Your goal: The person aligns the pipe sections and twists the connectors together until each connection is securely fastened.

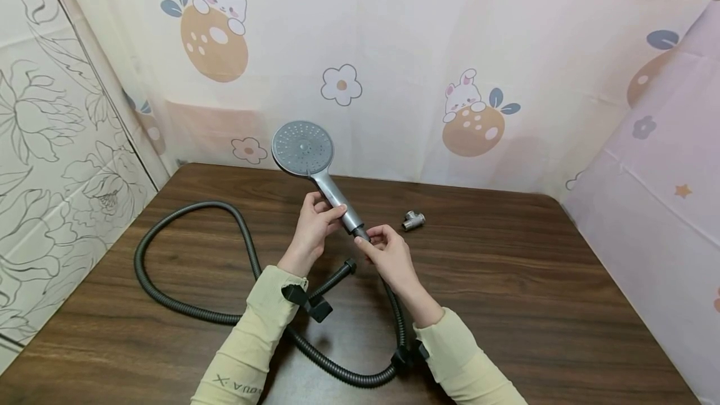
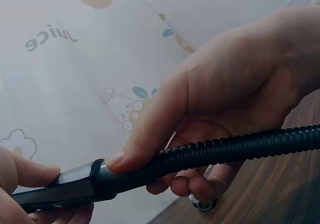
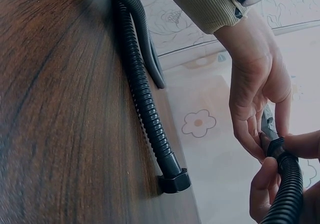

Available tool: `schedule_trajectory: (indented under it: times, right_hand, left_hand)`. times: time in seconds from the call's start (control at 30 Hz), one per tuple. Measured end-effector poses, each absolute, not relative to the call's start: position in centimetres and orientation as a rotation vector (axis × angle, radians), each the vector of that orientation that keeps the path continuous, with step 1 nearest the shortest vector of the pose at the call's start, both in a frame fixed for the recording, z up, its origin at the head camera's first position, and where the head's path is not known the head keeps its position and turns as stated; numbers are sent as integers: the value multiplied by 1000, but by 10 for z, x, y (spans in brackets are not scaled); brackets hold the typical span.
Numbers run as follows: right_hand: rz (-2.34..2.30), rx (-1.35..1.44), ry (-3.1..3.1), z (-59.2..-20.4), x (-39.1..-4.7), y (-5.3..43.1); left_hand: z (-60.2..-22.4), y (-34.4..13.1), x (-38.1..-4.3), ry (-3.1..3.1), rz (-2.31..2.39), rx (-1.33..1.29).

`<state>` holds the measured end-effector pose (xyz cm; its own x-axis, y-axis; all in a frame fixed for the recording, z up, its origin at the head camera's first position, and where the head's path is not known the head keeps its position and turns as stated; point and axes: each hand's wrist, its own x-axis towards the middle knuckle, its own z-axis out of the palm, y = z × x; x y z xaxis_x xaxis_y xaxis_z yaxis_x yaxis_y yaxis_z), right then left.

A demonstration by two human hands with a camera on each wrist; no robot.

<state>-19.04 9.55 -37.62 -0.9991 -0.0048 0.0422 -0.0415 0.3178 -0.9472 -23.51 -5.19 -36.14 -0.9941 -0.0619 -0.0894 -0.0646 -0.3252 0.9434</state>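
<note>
A grey shower head [image 1: 304, 147] with a silver handle is held up over the table, its spray face turned toward me. My left hand [image 1: 315, 225] grips the handle, thumb laid along the front. At the handle's lower end my right hand [image 1: 392, 256] pinches the black connector of the shower hose [image 2: 230, 151]. In the left wrist view the connector sits right at the handle's end, the right thumb pressed on it. From there the ribbed hose runs down and loops left across the table. Its other end, with a black hex nut [image 3: 175, 181], lies between my forearms.
A small metal tee fitting [image 1: 413, 220] lies on the brown wooden table [image 1: 506, 280], beyond my right hand. A patterned curtain [image 1: 394, 36] hangs behind the table's back edge. On the left stands a white panel with line-drawn flowers [image 1: 39, 111].
</note>
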Motion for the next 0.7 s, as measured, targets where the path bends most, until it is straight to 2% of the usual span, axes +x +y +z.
schedule_trajectory:
  times: [0.7]
  right_hand:
    - [1900,120,-2481,-376,-190,94]
  left_hand:
    - [-362,-53,-236,1818,2546,-153]
